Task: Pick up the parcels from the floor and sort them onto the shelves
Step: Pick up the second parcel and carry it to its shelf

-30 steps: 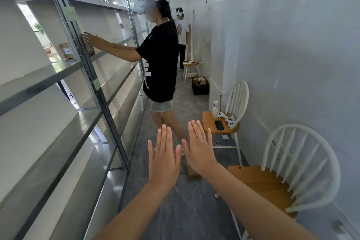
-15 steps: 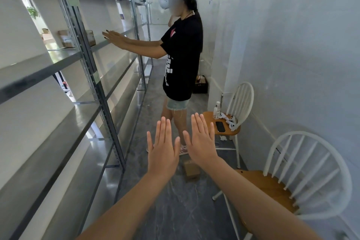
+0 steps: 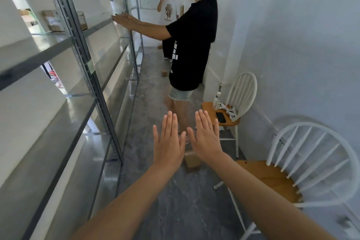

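Note:
My left hand (image 3: 169,142) and my right hand (image 3: 205,137) are stretched out side by side, palms down, fingers straight and slightly apart, holding nothing. Just beyond and below them a small brown cardboard parcel (image 3: 191,161) lies on the grey floor, partly hidden by my right wrist. Two more small parcels (image 3: 164,73) lie farther down the aisle on the floor. Metal shelves (image 3: 81,60) run along the left; brown boxes (image 3: 81,20) sit on an upper shelf.
A person in a black shirt (image 3: 191,45) stands close ahead with hands on a shelf, blocking the aisle. Another person (image 3: 168,9) stands farther back. Two white chairs (image 3: 303,171) line the right wall; the nearer-to-wall one (image 3: 231,115) holds a phone and controllers.
The view has tilted down and moved nearer the person in black. A second person shows again at the back. My hands stay open and side by side.

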The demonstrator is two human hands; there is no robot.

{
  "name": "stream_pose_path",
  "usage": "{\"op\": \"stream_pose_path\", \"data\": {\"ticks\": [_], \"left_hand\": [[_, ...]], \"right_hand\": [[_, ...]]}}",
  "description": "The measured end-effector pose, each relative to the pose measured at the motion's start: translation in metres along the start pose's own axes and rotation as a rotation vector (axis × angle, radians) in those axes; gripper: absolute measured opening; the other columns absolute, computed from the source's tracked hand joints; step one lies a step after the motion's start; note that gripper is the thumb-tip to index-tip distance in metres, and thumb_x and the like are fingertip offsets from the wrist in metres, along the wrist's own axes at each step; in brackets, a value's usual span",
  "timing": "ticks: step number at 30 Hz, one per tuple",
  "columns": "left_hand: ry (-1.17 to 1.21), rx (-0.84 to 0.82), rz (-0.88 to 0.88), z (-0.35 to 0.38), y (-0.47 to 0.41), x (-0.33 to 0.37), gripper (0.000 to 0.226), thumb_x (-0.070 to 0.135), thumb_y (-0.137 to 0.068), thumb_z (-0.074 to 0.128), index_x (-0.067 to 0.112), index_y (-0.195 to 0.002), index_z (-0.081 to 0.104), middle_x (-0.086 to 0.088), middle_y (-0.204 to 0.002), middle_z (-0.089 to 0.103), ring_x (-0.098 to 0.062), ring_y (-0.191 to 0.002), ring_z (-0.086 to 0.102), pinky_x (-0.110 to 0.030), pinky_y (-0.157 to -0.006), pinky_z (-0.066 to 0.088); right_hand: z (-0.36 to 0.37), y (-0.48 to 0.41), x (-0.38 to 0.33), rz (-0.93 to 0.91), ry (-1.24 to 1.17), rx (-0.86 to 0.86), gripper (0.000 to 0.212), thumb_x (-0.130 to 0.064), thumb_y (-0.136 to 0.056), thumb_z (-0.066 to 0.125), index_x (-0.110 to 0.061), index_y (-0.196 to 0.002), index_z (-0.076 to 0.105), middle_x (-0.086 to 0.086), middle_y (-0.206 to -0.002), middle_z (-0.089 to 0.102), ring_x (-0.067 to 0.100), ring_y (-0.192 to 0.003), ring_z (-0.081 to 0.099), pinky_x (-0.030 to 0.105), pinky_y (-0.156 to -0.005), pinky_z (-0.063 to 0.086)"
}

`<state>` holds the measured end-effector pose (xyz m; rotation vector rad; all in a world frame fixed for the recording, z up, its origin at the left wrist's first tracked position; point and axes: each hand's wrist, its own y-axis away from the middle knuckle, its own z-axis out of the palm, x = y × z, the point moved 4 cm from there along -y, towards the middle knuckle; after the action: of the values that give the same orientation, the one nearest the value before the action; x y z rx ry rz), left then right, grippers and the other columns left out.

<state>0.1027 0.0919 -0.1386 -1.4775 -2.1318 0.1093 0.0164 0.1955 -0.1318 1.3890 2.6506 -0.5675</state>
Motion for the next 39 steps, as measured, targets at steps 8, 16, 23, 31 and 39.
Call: {"op": "stream_pose_path", "data": {"ticks": [8, 16, 23, 31, 39], "left_hand": [[0.048, -0.002, -0.024, 0.003, -0.008, -0.018, 0.064, 0.041, -0.110, 0.019, 0.016, -0.162, -0.008, 0.002, -0.171, -0.013, -0.012, -0.156, -0.017, -0.044, -0.126, -0.015], [0.011, -0.004, -0.001, 0.018, -0.033, -0.007, 0.064, 0.041, -0.110, 0.019, 0.017, -0.162, -0.008, 0.002, -0.172, -0.013, -0.011, -0.156, -0.017, -0.042, -0.124, -0.017], [-0.056, 0.001, 0.005, 0.028, -0.068, 0.001, 0.066, 0.047, -0.104, 0.009, 0.018, -0.161, -0.010, 0.003, -0.170, -0.015, -0.012, -0.156, -0.017, -0.042, -0.124, -0.017], [-0.082, 0.003, -0.010, 0.050, -0.101, 0.022, 0.065, 0.044, -0.108, 0.017, 0.017, -0.163, -0.008, 0.004, -0.170, -0.016, -0.009, -0.156, -0.018, -0.043, -0.126, -0.015], [-0.091, -0.011, -0.011, 0.078, -0.128, 0.048, 0.064, 0.042, -0.110, 0.019, 0.018, -0.163, -0.006, 0.005, -0.171, -0.015, -0.008, -0.155, -0.019, -0.042, -0.124, -0.018]], "right_hand": [[0.016, -0.013, -0.006, 0.006, 0.006, -0.020, 0.065, -0.046, -0.108, 0.019, -0.012, -0.162, 0.004, 0.003, -0.172, 0.001, 0.017, -0.157, -0.010, 0.042, -0.120, -0.016], [0.023, -0.036, 0.008, -0.009, -0.001, -0.032, 0.066, -0.046, -0.108, 0.019, -0.012, -0.162, 0.004, 0.002, -0.172, -0.001, 0.015, -0.156, -0.012, 0.041, -0.118, -0.020], [0.032, -0.073, 0.033, 0.001, -0.062, -0.046, 0.065, -0.045, -0.108, 0.019, -0.012, -0.162, 0.002, 0.003, -0.172, -0.002, 0.015, -0.156, -0.013, 0.045, -0.123, -0.015], [0.036, -0.103, 0.060, -0.025, -0.097, -0.058, 0.066, -0.044, -0.108, 0.018, -0.010, -0.162, 0.002, 0.005, -0.172, -0.001, 0.017, -0.156, -0.011, 0.047, -0.125, -0.011], [0.034, -0.133, 0.103, -0.017, -0.126, -0.057, 0.067, -0.047, -0.108, 0.018, -0.011, -0.162, 0.001, 0.004, -0.172, -0.003, 0.016, -0.156, -0.013, 0.047, -0.125, -0.011]]}}
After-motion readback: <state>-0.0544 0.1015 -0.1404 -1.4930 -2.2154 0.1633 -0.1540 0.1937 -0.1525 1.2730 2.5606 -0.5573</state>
